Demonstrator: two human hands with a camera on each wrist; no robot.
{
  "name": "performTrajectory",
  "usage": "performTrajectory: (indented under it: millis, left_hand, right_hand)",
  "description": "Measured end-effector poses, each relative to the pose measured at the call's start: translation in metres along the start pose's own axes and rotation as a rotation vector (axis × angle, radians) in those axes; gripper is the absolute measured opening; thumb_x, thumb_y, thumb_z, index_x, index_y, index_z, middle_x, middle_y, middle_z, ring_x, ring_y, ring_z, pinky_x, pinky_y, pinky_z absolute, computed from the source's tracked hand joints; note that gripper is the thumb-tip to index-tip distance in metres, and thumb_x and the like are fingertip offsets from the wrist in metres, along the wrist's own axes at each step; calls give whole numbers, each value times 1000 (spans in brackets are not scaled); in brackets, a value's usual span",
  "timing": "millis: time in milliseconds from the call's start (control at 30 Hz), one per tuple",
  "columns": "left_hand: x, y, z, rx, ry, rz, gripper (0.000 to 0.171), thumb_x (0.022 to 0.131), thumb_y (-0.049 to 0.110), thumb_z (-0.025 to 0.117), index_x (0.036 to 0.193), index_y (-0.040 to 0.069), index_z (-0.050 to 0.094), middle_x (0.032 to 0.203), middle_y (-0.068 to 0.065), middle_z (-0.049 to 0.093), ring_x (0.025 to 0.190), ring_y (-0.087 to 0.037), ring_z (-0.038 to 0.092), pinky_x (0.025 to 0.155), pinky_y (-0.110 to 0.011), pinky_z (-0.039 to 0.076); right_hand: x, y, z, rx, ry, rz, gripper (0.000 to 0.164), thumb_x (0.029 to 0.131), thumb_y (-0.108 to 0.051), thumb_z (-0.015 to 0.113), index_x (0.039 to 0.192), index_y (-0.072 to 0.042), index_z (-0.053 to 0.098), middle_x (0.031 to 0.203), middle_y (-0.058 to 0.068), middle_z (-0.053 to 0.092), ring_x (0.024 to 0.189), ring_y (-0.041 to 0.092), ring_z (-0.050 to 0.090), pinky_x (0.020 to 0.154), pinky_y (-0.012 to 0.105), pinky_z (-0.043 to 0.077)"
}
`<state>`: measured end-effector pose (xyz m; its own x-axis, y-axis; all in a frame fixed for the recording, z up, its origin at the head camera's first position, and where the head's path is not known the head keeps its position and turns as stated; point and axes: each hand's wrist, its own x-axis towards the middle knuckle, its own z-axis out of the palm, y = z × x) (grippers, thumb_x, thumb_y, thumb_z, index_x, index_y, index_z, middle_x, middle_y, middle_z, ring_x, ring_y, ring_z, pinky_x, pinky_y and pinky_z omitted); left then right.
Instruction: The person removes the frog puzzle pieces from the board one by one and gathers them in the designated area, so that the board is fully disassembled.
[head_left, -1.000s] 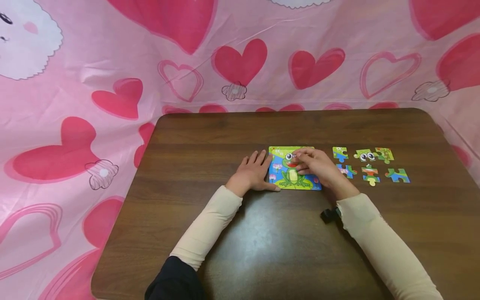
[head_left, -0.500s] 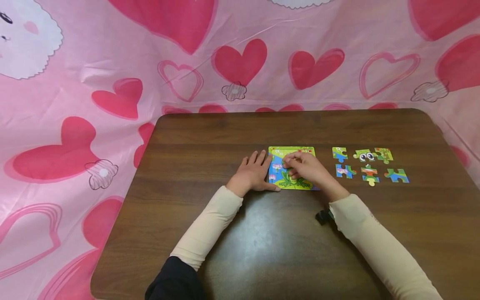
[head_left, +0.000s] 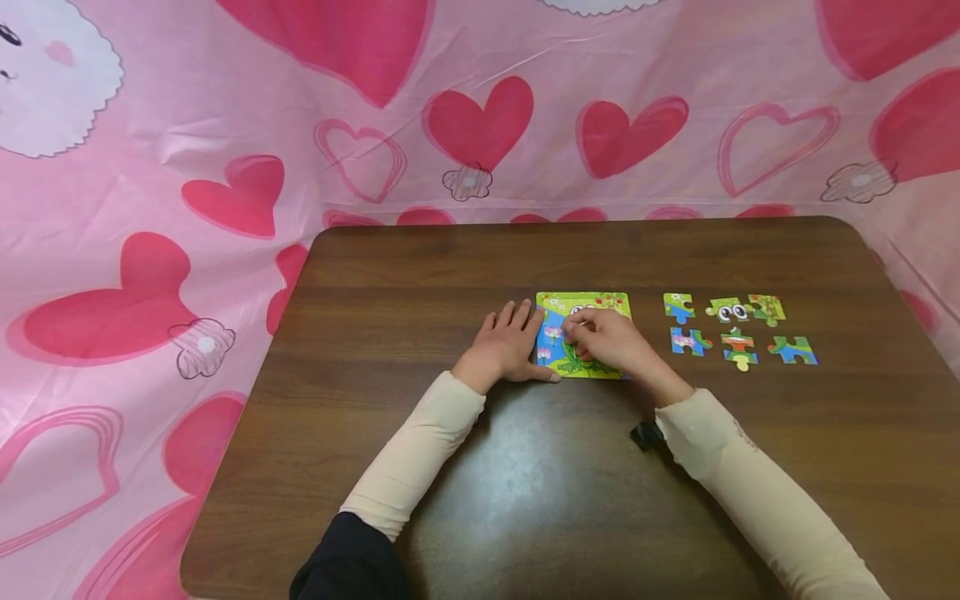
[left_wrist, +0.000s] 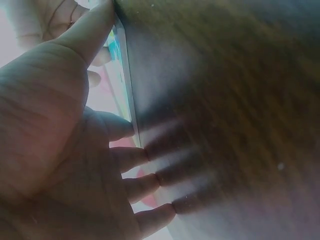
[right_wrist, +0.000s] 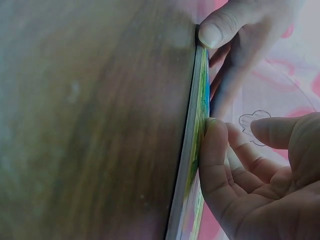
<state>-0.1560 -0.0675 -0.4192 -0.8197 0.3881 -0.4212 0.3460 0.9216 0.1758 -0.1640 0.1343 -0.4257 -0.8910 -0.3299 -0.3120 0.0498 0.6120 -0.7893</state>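
Note:
A frog puzzle board (head_left: 555,301) with a bright green and blue picture lies flat on the table. My left hand (head_left: 501,343) rests beside its left edge, fingers spread and thumb at the near corner. In the left wrist view, these fingers (left_wrist: 131,159) reach down to the tabletop along the board. Over the middle of the picture is my right hand (head_left: 606,336), covering much of the frog. The right wrist view shows its loosely bent fingers (right_wrist: 215,150), one tip touching the board's surface, the thumb apart; no piece is visible in them.
Several loose jigsaw pieces lie in two rows right of the board, among them one with the frog's eyes (head_left: 729,312) and a blue-green one (head_left: 795,351). The brown wooden table (head_left: 420,283) meets a pink heart-patterned cloth (head_left: 555,196) behind it.
My right hand has moved left across the board from the frog's face toward its left-middle part, and slowed in the last half second. The left hand and loose pieces have stayed in place.

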Motion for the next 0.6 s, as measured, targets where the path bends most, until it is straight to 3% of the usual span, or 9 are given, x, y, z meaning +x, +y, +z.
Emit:
performTrajectory:
  millis: [233, 467, 600]
  left_hand:
    - [1, -1, 1, 13, 6, 8, 110, 87, 76, 58, 165, 21, 4, 173, -5, 0, 160, -30, 1, 128, -52, 12]
    - [1, -1, 2, 11, 3, 8, 110, 87, 76, 58, 165, 22, 3, 173, -5, 0, 160, -30, 1, 128, -52, 12]
    - [1, -2, 2, 6, 0, 6, 110, 87, 76, 58, 165, 22, 3, 173, -5, -1, 160, -29, 0, 128, -52, 11]
  right_hand:
    - [0, -1, 0, -33, 4, -12, 32, 106, -29, 54, 121, -5, 67, 99, 12, 75, 76, 17, 67, 72, 32, 59]
    - [1, 0, 0, -40, 12, -25, 29, 103, -27, 60, 122, -6, 69, 75, 7, 66, 67, 20, 60, 65, 32, 51]
    - [2, 1, 1, -72, -1, -30, 32, 103, -24, 60, 128, -6, 68, 82, 8, 70, 67, 19, 59, 64, 31, 50]
